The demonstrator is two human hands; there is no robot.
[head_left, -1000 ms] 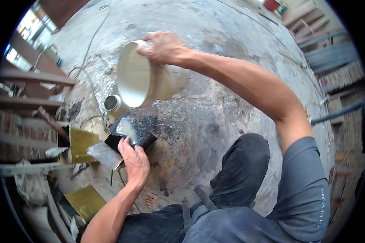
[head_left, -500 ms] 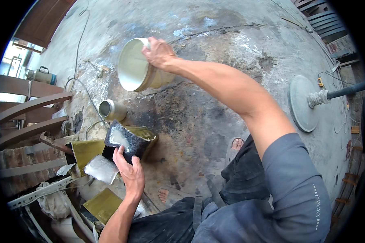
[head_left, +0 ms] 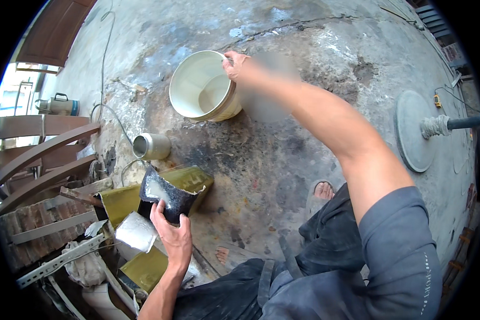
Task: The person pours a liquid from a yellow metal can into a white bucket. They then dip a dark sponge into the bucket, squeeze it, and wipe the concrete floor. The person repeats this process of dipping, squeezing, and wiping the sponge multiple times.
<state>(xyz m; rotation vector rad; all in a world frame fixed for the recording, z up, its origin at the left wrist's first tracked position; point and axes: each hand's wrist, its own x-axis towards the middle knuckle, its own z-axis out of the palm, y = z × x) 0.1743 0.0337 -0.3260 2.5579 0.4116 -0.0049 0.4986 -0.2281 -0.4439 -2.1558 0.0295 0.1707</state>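
Observation:
My right hand (head_left: pixel 236 66) is closed over the right rim of a whitish round bucket (head_left: pixel 191 74) standing on the floor. The bucket's mouth faces me, and a round pale patch shows at its bottom. My left hand (head_left: pixel 173 234) grips the near edge of a black, rough-surfaced, open-ended piece (head_left: pixel 182 196), its thumb and fingers apart around that edge. A whitish, wet-looking smear marks the inside of the black piece. Right behind it lies an olive-yellow curved sheet (head_left: pixel 189 176). What fills the black piece lower down is hidden.
Beyond the black piece a pale metal can (head_left: pixel 157 146) lies beside a cable (head_left: pixel 117 120). Curved brown wooden parts (head_left: pixel 48 149), bricks (head_left: pixel 42 234) and a perforated metal bar (head_left: pixel 61 261) crowd the left. A shiny clear-wrapped block (head_left: pixel 136 232) is near my left hand. On the right stands a grey disc base (head_left: pixel 410 130) with a pole.
The bucket has shifted slightly right and turned, so its bottom now shows. My right hand has moved right with its rim. My left hand keeps its grip on the black piece.

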